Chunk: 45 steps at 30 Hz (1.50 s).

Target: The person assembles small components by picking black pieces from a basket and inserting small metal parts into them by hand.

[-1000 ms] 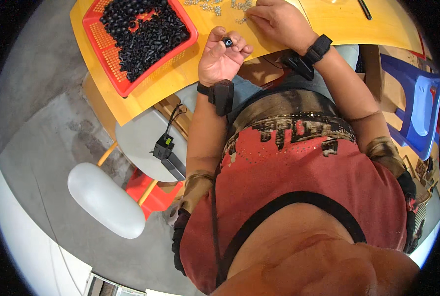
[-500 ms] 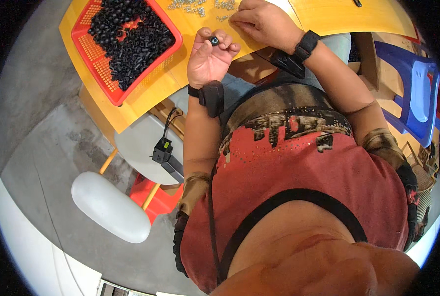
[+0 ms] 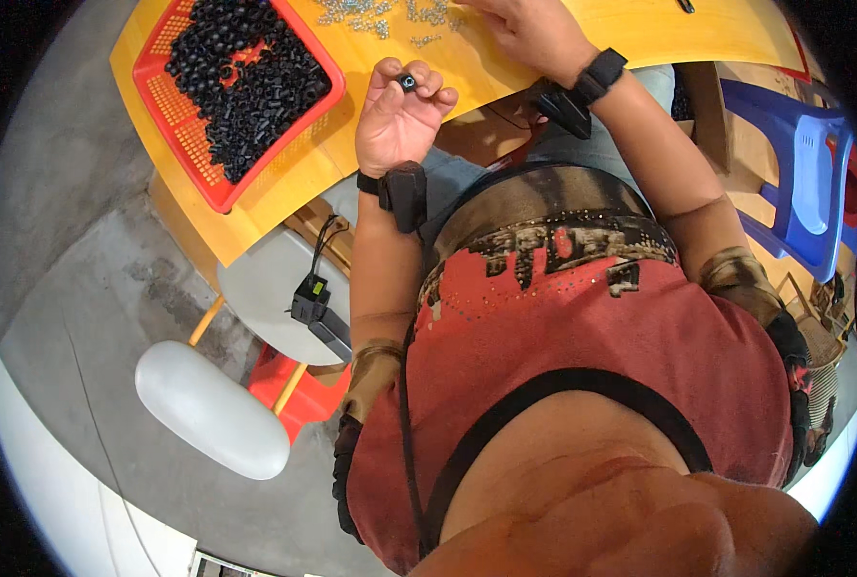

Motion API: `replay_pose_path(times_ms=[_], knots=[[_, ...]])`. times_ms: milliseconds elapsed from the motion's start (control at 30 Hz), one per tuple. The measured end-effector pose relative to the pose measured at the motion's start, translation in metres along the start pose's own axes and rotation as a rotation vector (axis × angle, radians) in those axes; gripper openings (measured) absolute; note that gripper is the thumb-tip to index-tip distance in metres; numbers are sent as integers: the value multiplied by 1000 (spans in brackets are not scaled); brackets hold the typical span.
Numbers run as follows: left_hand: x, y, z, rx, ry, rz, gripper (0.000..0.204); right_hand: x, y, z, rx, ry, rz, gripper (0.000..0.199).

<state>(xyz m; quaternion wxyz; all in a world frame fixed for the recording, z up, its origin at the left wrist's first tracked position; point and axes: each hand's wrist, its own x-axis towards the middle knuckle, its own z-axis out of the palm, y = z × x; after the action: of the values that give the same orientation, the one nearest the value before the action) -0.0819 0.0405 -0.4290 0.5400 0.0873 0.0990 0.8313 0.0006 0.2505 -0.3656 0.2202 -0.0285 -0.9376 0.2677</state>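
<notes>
I have the left hand (image 3: 390, 133) turned palm up just right of the basket (image 3: 220, 199), thumb and fingers pinching one small black part (image 3: 407, 83); the outer fingers curl loosely. The part sits above the palm, near the basket's right corner. One end, showing a pale ring, faces up toward my camera. Its long axis seems to run along my line of sight, but the fingers cover the sides, so I can't read its length or exact tilt.

The right hand (image 3: 536, 37) is farther right of the basket, back upward, reaching over the tabletop (image 3: 659, 40). My view cuts off its fingertips at the top edge, so I can't tell whether they grasp anything or are free. Small shiny bits (image 3: 427, 41) lie in clusters between the basket and that hand, too tiny for me to make out their shape.

The basket, cropped at the top, holds a heap of black pieces (image 3: 265, 101), the rounder ones toward its far left. I get only the tip of a dark stick (image 3: 686, 6), well right of the basket. Below the basket, off the tabletop, a black device (image 3: 310, 302) rests on a grey seat (image 3: 255, 288).
</notes>
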Motion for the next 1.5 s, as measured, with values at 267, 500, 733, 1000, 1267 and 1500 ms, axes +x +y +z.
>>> replay_pose_path(times_ms=[267, 500, 733, 1000, 1267, 1500], knots=[[1, 1, 3, -9, -21, -11, 17, -12, -16, 2, 26, -37, 2, 13], [0, 2, 2, -21, -8, -4, 17, -14, -13, 10, 31, 70, -119, 14], [0, 0, 5, -5, -3, 0, 17, -4, -15, 9, -8, 5, -42, 15], [1, -1, 3, 10, 1, 5, 17, -3, -11, 29, -29, 97, -187, 19], [0, 1, 4, 34, -31, -23, 21, -2, -7, -2, -67, 30, 51, 20], [2, -2, 5, 8, -17, -20, 17, 0, 9, 18, 253, 359, -195, 22]])
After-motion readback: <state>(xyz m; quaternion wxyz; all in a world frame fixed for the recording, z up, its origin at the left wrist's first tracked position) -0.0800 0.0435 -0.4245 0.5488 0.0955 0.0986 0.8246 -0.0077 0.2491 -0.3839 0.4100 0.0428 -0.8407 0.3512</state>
